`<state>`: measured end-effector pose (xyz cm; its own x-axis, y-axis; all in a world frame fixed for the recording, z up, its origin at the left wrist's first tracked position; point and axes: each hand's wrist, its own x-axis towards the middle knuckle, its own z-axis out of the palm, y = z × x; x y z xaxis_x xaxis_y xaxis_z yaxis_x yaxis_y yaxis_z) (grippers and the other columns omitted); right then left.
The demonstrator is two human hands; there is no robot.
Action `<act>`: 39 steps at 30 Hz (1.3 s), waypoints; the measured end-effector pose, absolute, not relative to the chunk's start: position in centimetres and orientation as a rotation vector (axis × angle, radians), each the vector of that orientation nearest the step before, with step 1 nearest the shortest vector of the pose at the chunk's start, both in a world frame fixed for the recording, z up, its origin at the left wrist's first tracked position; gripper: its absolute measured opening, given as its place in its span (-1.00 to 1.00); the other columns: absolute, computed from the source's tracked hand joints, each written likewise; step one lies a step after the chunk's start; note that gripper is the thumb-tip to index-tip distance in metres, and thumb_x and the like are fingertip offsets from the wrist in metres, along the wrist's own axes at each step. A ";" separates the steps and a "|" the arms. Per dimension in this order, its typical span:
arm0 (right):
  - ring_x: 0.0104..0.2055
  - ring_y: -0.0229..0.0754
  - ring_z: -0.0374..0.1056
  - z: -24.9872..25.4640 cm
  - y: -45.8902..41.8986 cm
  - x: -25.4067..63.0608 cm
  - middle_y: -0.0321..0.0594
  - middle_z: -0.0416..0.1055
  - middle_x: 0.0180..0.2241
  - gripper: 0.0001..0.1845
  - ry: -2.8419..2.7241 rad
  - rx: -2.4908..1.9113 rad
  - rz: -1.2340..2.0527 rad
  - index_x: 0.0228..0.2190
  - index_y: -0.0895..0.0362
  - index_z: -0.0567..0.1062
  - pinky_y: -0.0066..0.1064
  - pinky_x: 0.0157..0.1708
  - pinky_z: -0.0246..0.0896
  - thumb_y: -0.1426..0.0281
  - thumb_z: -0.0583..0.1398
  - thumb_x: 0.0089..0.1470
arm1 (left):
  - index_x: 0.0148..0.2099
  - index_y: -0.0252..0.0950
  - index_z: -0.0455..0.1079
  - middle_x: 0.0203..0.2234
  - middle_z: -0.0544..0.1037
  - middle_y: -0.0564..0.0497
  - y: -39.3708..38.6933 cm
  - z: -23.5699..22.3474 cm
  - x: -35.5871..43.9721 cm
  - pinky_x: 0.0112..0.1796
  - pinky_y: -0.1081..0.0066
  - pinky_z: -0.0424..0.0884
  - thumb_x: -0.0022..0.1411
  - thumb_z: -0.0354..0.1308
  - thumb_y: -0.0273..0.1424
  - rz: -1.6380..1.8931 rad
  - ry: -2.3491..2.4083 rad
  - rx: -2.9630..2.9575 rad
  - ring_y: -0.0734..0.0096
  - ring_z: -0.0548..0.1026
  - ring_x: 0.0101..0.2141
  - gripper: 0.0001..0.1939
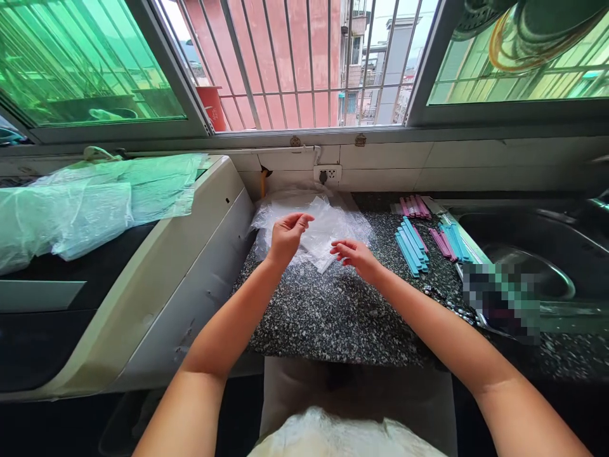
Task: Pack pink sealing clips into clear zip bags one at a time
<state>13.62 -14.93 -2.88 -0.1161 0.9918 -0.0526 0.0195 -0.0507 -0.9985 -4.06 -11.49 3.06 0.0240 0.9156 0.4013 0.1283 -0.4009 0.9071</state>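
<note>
My left hand (pixel 287 238) is over a pile of clear plastic bags (pixel 271 212), thumb and fingers pressed together in a pinch. Whether thin film is caught between those fingertips, I cannot make out. To its right, my right hand (pixel 358 257) reaches in from the side with its fingers stretched out and slightly apart; nothing shows in it. A small clear bag (pixel 318 231) lies on the pile between both hands. Further right on the speckled counter (pixel 333 311) rest bundles of flat blue sticks (pixel 410 249) and pink sticks (pixel 415 207).
More pink sticks (pixel 440 244) and blue sticks (pixel 457 242) lie beside the dark sink (pixel 518 222). A blurred-out object (pixel 502 301) sits at the sink's near edge. At left stands a pale washing machine (pixel 190 254) with plastic sheeting (pixel 118 197) on top. A wall socket (pixel 328 173) holds a plug.
</note>
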 end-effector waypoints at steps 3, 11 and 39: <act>-0.37 -0.31 0.36 -2.2 -16.1 14.0 -0.13 0.49 -0.20 -0.64 -1.152 -1.099 1.444 -0.25 0.11 0.44 -0.50 -0.45 0.21 0.15 0.11 -0.04 | -0.42 -0.29 0.47 -0.61 0.39 0.06 -12.6 3.1 -3.1 -0.42 0.47 0.30 0.11 0.09 -0.31 1.434 1.050 1.552 0.52 0.30 -0.51 -0.80; -0.31 -0.26 0.36 -1.8 -17.8 15.3 -0.11 0.47 -0.21 -0.58 -0.985 -0.956 1.476 -0.20 0.11 0.43 -0.45 -0.39 0.25 0.13 0.03 0.01 | -0.43 -0.29 0.47 -0.60 0.41 0.04 -13.8 2.2 -0.8 -0.41 0.44 0.30 0.09 0.10 -0.20 1.358 0.964 1.546 0.51 0.31 -0.51 -0.73; -0.56 -0.33 0.13 -2.1 -18.2 20.3 -0.33 0.26 -0.61 -0.78 -1.428 -1.309 0.689 -0.53 0.16 0.41 -0.45 -0.55 0.06 0.24 0.18 -0.09 | -0.49 -0.34 0.37 -0.63 0.36 0.11 -15.7 -3.0 0.3 -0.46 0.47 0.16 -0.08 0.23 -0.23 0.486 0.799 1.516 0.55 0.27 -0.54 -0.75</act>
